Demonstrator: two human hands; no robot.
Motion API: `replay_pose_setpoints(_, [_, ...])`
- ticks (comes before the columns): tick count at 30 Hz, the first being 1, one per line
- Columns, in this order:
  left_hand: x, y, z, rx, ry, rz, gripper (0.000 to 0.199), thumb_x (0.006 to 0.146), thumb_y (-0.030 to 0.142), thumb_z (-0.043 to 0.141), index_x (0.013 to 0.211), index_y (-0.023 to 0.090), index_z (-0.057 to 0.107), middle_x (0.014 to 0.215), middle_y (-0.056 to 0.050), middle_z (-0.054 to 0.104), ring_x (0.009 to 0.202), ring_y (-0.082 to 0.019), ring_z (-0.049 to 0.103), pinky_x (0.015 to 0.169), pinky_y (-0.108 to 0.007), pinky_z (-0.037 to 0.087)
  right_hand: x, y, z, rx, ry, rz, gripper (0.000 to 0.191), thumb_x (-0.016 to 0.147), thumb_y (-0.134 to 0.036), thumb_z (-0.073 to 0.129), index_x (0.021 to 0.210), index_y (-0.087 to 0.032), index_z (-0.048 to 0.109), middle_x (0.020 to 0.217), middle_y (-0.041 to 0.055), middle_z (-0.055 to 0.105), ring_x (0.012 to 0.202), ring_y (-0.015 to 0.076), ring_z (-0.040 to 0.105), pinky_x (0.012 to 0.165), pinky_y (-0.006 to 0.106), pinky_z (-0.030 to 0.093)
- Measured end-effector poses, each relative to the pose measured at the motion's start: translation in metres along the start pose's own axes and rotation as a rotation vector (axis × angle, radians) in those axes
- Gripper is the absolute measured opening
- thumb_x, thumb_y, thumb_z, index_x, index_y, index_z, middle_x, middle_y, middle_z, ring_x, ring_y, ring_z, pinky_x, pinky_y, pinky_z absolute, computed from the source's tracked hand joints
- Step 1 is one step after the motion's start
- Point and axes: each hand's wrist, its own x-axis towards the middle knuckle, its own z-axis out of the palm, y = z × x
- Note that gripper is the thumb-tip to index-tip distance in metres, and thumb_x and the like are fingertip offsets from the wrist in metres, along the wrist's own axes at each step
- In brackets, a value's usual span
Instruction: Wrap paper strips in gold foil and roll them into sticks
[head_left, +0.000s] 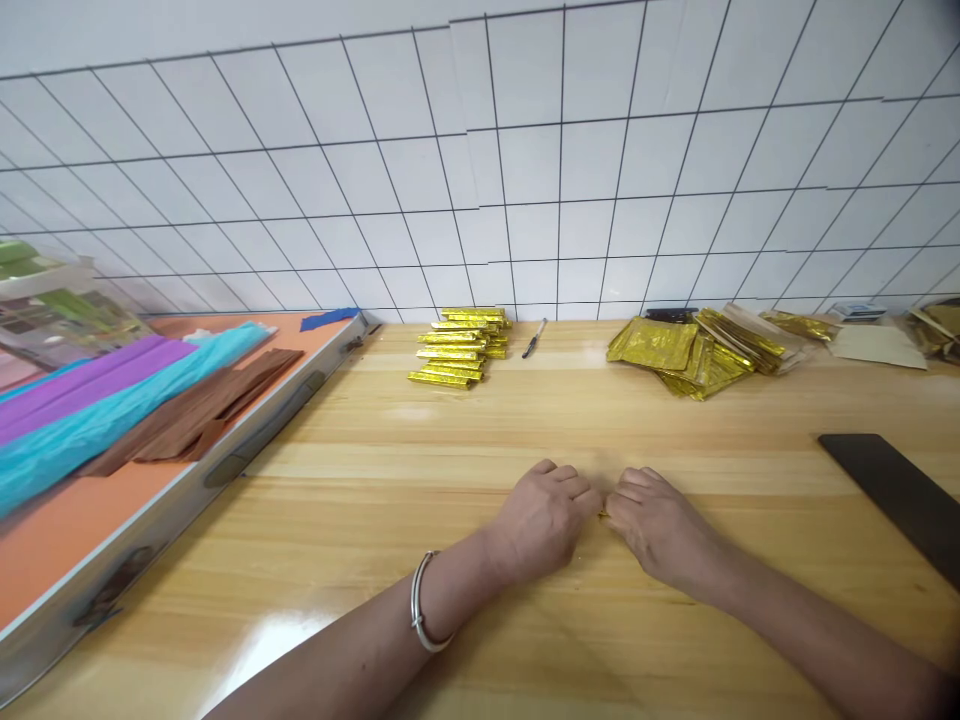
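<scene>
My left hand (546,515) and my right hand (661,528) meet low over the wooden table, knuckles up and fingers curled. A sliver of gold foil paper (603,514) shows between them; the rest of it is hidden under my fingers. Both hands appear closed on it. Beyond them, toward the wall, lies a stack of narrow folded gold foil strips (454,350). Flat gold foil sheets (660,345) lie in a loose pile farther right.
A black-and-white pen (534,340) lies between the gold piles. At left, an orange-topped board (247,430) carries purple, turquoise and brown crepe paper (217,410). A dark flat slab (892,490) rests at right. The white tiled wall (525,160) bounds the table's back.
</scene>
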Motion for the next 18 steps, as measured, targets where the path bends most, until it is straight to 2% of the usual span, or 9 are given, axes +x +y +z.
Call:
replay_pose_setpoints(5, [-0.003, -0.005, -0.004, -0.049, 0.0, -0.015, 0.02, 0.074, 0.009, 0.047, 0.091, 0.019, 0.053, 0.082, -0.002, 0.058, 0.078, -0.016, 0.049, 0.069, -0.03, 0.031, 0.0, 0.002, -0.008, 0.12, -0.054, 0.034, 0.023, 0.087, -0.013, 0.038, 0.067, -0.019, 0.047, 0.066, 0.0017, 0.054, 0.068, 0.0152, 0.043, 0.065, 0.028, 0.032])
replay_pose_setpoints(10, [-0.004, -0.008, -0.005, -0.099, -0.007, -0.007, 0.022, 0.076, 0.008, 0.047, 0.093, 0.019, 0.054, 0.08, -0.002, 0.06, 0.076, -0.016, 0.052, 0.071, -0.029, 0.032, -0.001, 0.002, -0.01, 0.111, -0.071, 0.056, 0.024, 0.087, -0.014, 0.037, 0.067, -0.019, 0.049, 0.063, 0.0016, 0.055, 0.065, 0.0154, 0.044, 0.065, 0.029, 0.032])
replay_pose_setpoints(13, [-0.005, -0.011, -0.006, -0.14, -0.024, -0.044, 0.026, 0.076, 0.006, 0.046, 0.097, 0.02, 0.055, 0.082, -0.003, 0.061, 0.08, -0.016, 0.054, 0.072, -0.028, 0.032, -0.003, 0.005, -0.011, 0.134, -0.07, 0.051, 0.023, 0.088, -0.015, 0.037, 0.075, -0.019, 0.055, 0.067, 0.0027, 0.058, 0.069, 0.0166, 0.048, 0.065, 0.029, 0.034])
replay_pose_setpoints(18, [-0.007, -0.016, -0.008, -0.119, -0.028, -0.073, 0.025, 0.075, 0.005, 0.045, 0.093, 0.02, 0.056, 0.077, -0.002, 0.061, 0.074, -0.016, 0.054, 0.07, -0.028, 0.034, -0.006, 0.011, -0.014, 0.123, -0.065, 0.093, 0.023, 0.09, -0.019, 0.036, 0.085, -0.019, 0.059, 0.071, 0.0043, 0.061, 0.071, 0.0182, 0.051, 0.068, 0.031, 0.036])
